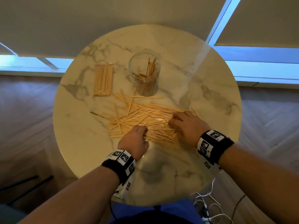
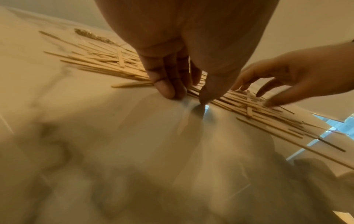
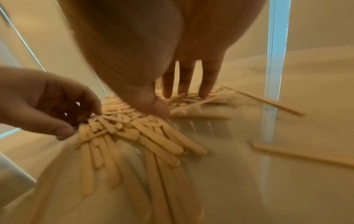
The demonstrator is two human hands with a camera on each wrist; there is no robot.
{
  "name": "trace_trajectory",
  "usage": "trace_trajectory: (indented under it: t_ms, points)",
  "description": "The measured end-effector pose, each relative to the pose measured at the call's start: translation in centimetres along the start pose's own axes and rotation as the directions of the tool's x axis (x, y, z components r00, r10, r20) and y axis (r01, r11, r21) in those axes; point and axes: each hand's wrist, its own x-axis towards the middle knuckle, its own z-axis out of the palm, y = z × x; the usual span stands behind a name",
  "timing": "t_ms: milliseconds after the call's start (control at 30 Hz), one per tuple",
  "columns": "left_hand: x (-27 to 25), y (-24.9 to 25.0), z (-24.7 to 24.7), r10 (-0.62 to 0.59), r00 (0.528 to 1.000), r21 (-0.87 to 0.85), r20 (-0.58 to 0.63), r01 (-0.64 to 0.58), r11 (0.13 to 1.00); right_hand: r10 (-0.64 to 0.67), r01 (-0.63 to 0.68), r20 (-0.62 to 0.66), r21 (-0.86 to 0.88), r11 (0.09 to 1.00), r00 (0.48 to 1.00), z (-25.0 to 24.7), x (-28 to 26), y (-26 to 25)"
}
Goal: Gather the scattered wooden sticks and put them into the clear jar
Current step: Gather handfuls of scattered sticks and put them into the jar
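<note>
Left hand: my left hand point(image 1: 135, 141) is on the near side of the pile of sticks point(image 1: 145, 117), with the fingers point(image 2: 164, 89) curled and the thumb beside them, pinching the edge of some sticks against the table point(image 1: 97, 159).
Right hand: my right hand point(image 1: 186, 126) lies on the right end of the pile, its fingers point(image 3: 184, 81) straight and spread, tips pressing on the sticks. It clamps nothing.
Sticks: most are loose on the table just in front of the clear jar point(image 1: 144, 73), crossing each other in many directions.
Risk, slipping: I judge the sticks are thin and smooth, so a bundle taken crosswise may fan out and drop when I lift it.
Risk, edge: if I sweep too strongly toward me, sticks nearest my side may slide off the table.
Risk, jar: it looks light; a bundle that hits its rim may tip it.
Jar contents: a few sticks are inside, leaning on the right wall; mostly it is empty.
Bag: left of the jar lies a clear packet point(image 1: 103, 80) of sticks, apparently closed.
</note>
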Motion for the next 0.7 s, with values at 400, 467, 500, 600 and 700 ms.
trace_trajectory:
  t_ms: [400, 467, 500, 600, 700]
  points:
    - [1.0, -0.2, 0.4, -0.030, 0.999, -0.046, -0.025, 0.028, 0.999, 0.134, -0.135, 0.012, 0.039, 0.990, 0.991, -0.6, 1.7, -3.0]
    - [1.1, -0.6, 0.3, -0.032, 0.999, -0.067, -0.019, 0.030, 0.997, 0.207, -0.210, 0.041, 0.078, 0.975, 0.977, 0.0, 1.6, -4.0]
    - [1.1, -0.5, 0.3, -0.023, 1.000, -0.079, -0.019, 0.021, 0.997, 0.220, -0.224, 0.058, 0.071, 0.972, 0.974, 0.3, 1.4, -4.3]
    - [0.7, -1.1, 0.2, 0.023, 0.999, -0.141, -0.043, -0.029, 0.990, 0.205, -0.205, 0.017, -0.013, 0.979, 0.979, 0.9, 2.1, -5.6]
    - [-0.1, -2.7, -0.1, 0.011, 0.997, -0.207, -0.081, -0.027, 0.978, 0.203, -0.203, -0.013, -0.050, 0.978, 0.979, 1.1, 3.0, -6.2]
